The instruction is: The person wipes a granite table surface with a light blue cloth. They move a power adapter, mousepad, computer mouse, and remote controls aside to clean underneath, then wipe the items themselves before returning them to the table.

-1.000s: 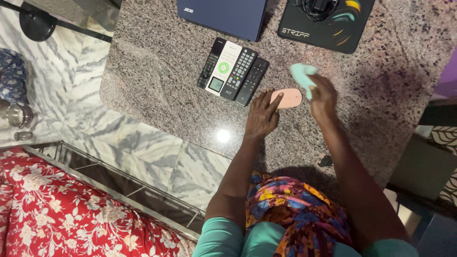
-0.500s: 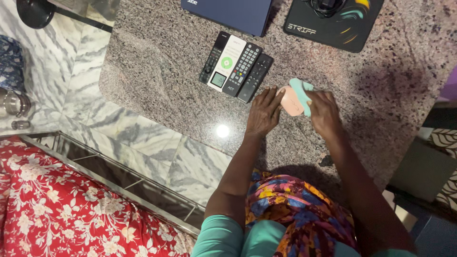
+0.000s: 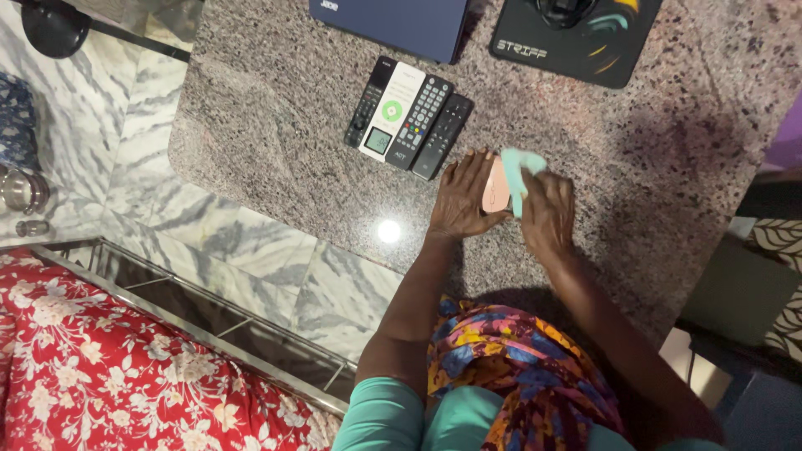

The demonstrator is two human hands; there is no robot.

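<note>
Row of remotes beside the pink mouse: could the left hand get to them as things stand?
Probably yes. The left hand steadies the pink mouse right beside the row of remotes, with only bare granite countertop between. It would have to let go of the mouse first.

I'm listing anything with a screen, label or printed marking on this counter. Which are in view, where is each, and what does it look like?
White remote: second in the row of four, long rectangle, small grey screen low down, green round mark.
Black mouse pad: top right, white lettering, teal and yellow swirls.
Blue laptop: top edge, closed, small pale logo at its corner.
</note>
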